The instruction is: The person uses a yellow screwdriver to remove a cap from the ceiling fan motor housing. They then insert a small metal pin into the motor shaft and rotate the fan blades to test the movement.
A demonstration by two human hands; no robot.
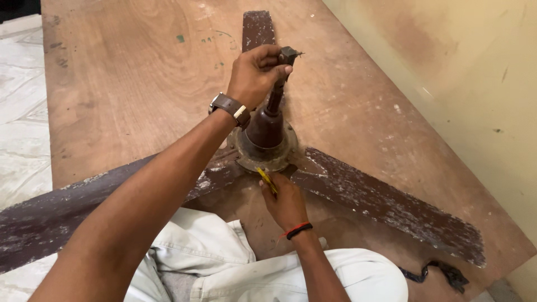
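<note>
A brown ceiling fan lies on a wooden board (140, 89), its rusty round motor housing (263, 156) in the middle with a dark cone cover and rod standing up from it. My left hand (257, 72), with a brown watch on the wrist, grips the top of the rod (275, 98). My right hand (286, 202), with red and black wrist bands, holds a small yellow-handled tool (267, 180) against the near edge of the housing. Three worn brown blades spread out: one far (257, 31), one right (391, 210), one left (45, 223).
A cream wall (458, 72) rises along the board's right edge. A dark metal bracket (442, 274) lies at the near right. Pale tiled floor (19, 112) runs on the left. My knees in light trousers (224, 263) are under my arms.
</note>
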